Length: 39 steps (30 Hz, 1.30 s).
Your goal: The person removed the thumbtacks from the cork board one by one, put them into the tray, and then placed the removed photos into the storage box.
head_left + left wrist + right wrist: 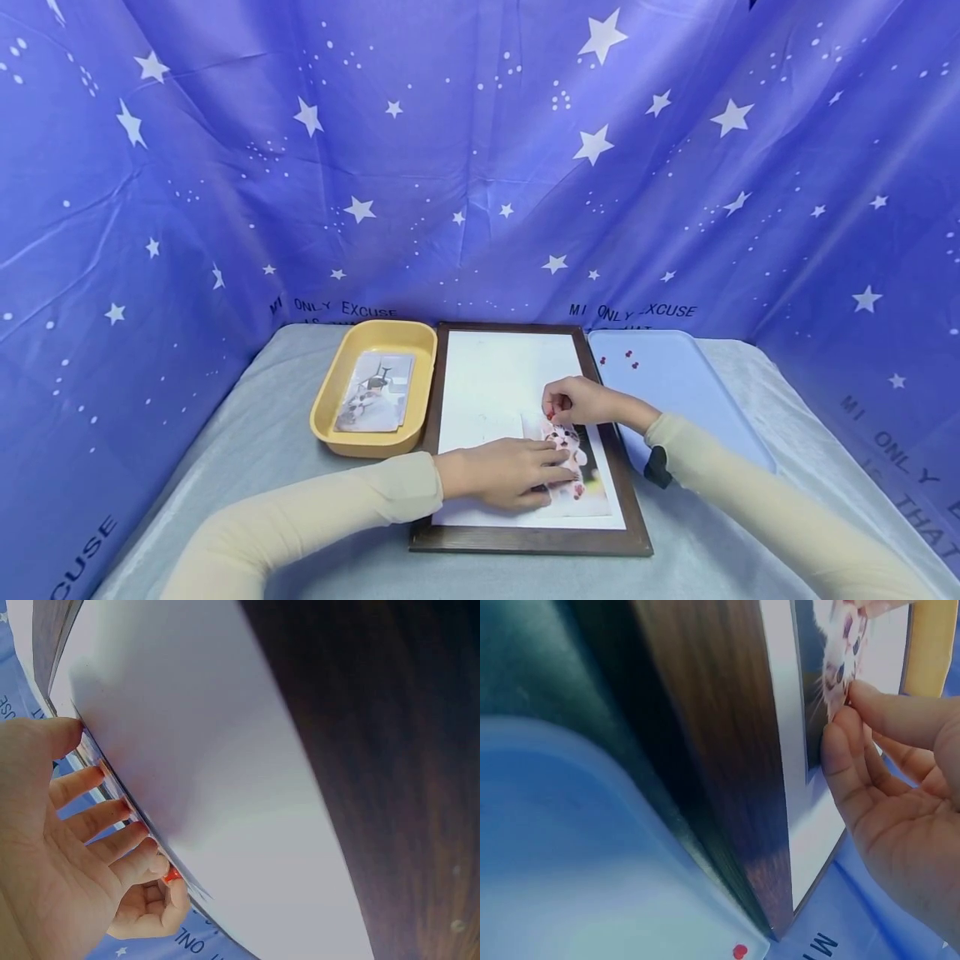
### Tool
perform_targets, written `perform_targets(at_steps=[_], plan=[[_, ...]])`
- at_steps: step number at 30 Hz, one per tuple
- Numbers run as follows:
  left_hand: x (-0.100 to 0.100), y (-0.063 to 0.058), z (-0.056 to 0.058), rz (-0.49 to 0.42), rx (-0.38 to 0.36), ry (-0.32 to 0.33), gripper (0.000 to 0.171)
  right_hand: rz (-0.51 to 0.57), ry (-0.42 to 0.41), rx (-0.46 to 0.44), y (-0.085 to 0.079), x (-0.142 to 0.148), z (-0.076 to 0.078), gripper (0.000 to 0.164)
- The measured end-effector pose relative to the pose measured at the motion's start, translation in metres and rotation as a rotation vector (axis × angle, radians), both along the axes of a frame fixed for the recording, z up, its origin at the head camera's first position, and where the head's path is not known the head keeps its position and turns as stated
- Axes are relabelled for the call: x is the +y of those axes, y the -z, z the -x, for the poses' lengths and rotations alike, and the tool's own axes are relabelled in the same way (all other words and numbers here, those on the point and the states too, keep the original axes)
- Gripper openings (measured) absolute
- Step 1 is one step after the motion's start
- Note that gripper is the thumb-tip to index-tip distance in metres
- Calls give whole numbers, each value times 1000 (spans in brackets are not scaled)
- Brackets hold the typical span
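A kitten photo [595, 471] lies on the white board [487, 375], which has a dark wooden frame [525, 543]. My left hand [510, 473] rests on the photo with its fingers stretched across it, holding it flat. At the photo's top edge, my right hand [581, 401] pinches a red push pin [551, 412] between thumb and fingers. The pin's red head [172, 875] shows in the left wrist view, while its tip is hidden. In the right wrist view, the right fingertips [836, 746] are against the photo.
Left of the board, a yellow tray [322, 421] holds more photos [375, 396]. A light blue tray [690, 392] on the right carries several red push pins [628, 354] near its far left corner. A starry blue curtain [465, 167] stands behind the cloth-covered table [300, 358].
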State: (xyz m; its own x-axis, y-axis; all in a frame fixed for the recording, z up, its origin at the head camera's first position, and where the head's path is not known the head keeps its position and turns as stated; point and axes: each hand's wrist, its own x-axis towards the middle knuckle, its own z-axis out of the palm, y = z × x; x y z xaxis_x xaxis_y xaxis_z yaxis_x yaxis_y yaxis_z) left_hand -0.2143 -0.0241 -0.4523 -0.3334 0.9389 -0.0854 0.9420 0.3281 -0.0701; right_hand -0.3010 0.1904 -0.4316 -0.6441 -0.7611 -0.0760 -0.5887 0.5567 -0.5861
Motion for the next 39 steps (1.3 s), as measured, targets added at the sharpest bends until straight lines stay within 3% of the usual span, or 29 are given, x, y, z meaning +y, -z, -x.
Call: perform_targets(at_steps=[18, 27, 39], plan=[[0, -2, -1, -7, -44, -14, 52, -39, -15, -137, -3, -4, 8, 10], [-1, -4, -1, -10, -47, -23, 52, -36, -2, -248, -5, -5, 13, 8], [0, -4, -1, -16, -53, -21, 52, -61, 30, -300, -7, -6, 14, 9]])
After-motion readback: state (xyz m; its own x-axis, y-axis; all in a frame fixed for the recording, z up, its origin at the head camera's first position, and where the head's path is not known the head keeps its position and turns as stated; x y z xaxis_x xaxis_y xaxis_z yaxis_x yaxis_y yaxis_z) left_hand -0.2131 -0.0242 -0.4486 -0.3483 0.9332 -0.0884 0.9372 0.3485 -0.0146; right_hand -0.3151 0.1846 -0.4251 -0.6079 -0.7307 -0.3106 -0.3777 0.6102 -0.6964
